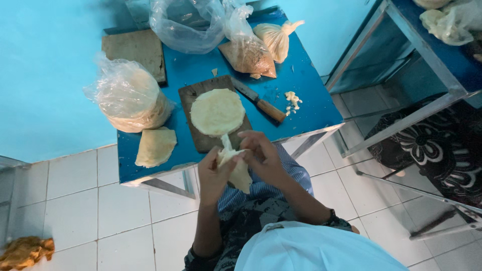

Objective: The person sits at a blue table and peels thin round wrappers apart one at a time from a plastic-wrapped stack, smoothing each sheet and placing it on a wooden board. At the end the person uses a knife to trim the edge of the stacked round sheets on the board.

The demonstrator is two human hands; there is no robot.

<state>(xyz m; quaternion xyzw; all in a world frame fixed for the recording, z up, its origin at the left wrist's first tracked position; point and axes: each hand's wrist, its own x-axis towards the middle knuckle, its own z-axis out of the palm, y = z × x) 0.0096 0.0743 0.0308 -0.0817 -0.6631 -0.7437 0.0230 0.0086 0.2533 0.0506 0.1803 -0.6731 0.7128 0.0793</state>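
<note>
A small clear bag of pale yellow paste [240, 174] is held over my lap at the near edge of the blue table [301, 80]. My left hand [213, 175] cups its side, and my right hand [262, 154] pinches its twisted neck. Just beyond them a round flat disc of pale dough [217, 111] lies on a dark wooden cutting board [193, 95]. A knife with a wooden handle [259, 102] rests on the table to the right of the board.
A large clear bag of flat dough rounds [131, 98] and a folded dough sheet [155, 146] sit at the table's left. More filled bags [248, 52] and an empty one [188, 25] lie at the back. Crumbs [291, 99], a metal-framed table [427, 60] to the right, a yellow cloth [25, 251] on the tiled floor.
</note>
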